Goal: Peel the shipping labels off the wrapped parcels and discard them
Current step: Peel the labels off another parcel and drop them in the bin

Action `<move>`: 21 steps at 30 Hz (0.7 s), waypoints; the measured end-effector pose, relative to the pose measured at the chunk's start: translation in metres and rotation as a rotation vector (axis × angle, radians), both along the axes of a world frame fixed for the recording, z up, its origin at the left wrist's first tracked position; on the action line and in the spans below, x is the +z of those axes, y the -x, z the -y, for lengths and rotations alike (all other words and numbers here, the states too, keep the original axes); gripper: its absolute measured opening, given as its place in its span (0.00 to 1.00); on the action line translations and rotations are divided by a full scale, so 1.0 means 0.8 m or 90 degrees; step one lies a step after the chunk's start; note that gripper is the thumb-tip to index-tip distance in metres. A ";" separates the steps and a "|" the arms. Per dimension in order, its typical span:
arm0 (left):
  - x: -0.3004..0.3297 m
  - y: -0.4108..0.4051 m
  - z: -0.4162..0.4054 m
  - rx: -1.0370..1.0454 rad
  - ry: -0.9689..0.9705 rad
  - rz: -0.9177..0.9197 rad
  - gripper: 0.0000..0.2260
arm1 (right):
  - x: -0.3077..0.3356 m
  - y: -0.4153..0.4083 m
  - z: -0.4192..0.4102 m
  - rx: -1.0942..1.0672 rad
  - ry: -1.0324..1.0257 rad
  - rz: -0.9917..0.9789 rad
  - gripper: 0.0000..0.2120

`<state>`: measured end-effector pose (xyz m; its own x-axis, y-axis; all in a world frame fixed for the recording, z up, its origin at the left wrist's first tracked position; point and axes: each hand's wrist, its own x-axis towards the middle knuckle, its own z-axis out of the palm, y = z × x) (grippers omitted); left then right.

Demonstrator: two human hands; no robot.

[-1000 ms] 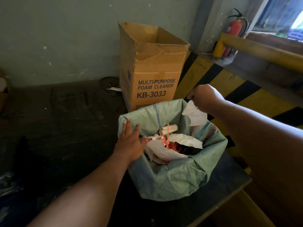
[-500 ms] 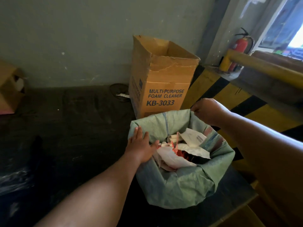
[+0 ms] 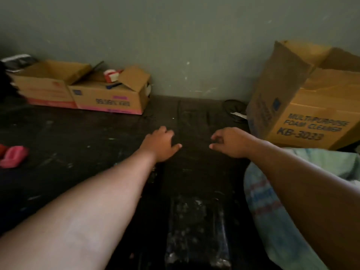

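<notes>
Both off the sack (image 3: 276,217) now, left hand (image 3: 160,144) and right hand (image 3: 229,143) reaching forward, loosely curled, empty. Dark wrapped parcel (image 3: 196,228) lying near on tabletop (image 3: 81,137), between forearms. Probably slick, crinkly film; best gripped by edges. No label visible.

Left hand (image 3: 160,144) and right hand (image 3: 230,142) loosely curled, holding nothing, over dark table (image 3: 78,133), black-wrapped parcel (image 3: 196,230) below

To my right, the tall carton (image 3: 309,106) reads "MULTI-PURPOSE FOAM CLEANER" with "KB-3033" under it, blurred but legible. On the low box (image 3: 109,98) to my left, dark print stands upside down, something like "99.99%"; I cannot make out the rest.
</notes>
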<state>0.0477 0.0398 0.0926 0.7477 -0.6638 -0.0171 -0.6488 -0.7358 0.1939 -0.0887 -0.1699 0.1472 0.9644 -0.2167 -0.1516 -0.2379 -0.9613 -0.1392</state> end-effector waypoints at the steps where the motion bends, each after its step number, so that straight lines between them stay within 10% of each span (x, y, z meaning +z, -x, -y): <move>1: 0.000 -0.019 -0.028 0.029 -0.008 -0.007 0.26 | -0.005 -0.019 -0.021 0.016 -0.010 -0.001 0.23; 21: -0.165 -0.167 -0.207 0.019 0.065 -0.229 0.46 | -0.167 -0.210 -0.239 -0.105 -0.118 0.002 0.13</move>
